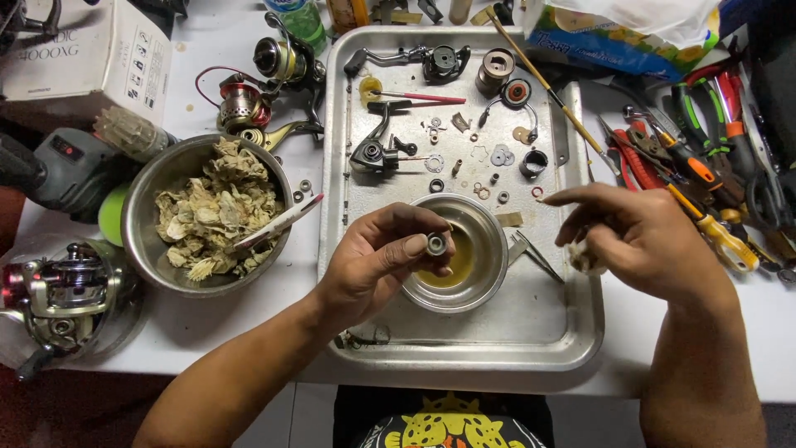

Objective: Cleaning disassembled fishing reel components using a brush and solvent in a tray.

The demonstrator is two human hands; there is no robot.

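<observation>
Fishing reel (pixel 62 299) sits at the far left edge of the white table (pixel 191 328), shiny and silver. Next to it is a big steel bowl (pixel 145 203) full of dirty, crumpled wipes (pixel 217 211), with a thin white stick (pixel 278 222) lying across its rim. More reels (pixel 249 99) rest behind the bowl.

Then comes the metal tray (pixel 531 332). Lots of tiny washers and reel bits (pixel 464 149) are spread over its far half. A small steel cup (pixel 481 249) with yellow oily liquid (pixel 456 261) stands near the middle of the tray.

The left hand (pixel 373 261) is curled up tight. Its thumb and fingers pinch a little round metal part (pixel 436 244) and hold it right over the cup. The open end of the part faces up.

Tweezers (pixel 535 255) lie on the tray just beside the cup.

The right hand (pixel 643 241) hangs over the right side of the tray. It holds a small white wad (pixel 584 259) in its curled fingers, and its pointer finger sticks out toward the middle.

Screwdrivers and pliers (pixel 705 182) are piled up on the far right.

To do this well, I think the little part should stay over the cup so drips fall in. A soft, steady pinch is best, since an oily part can slip. Wiping gently all around should get it clean.
</observation>
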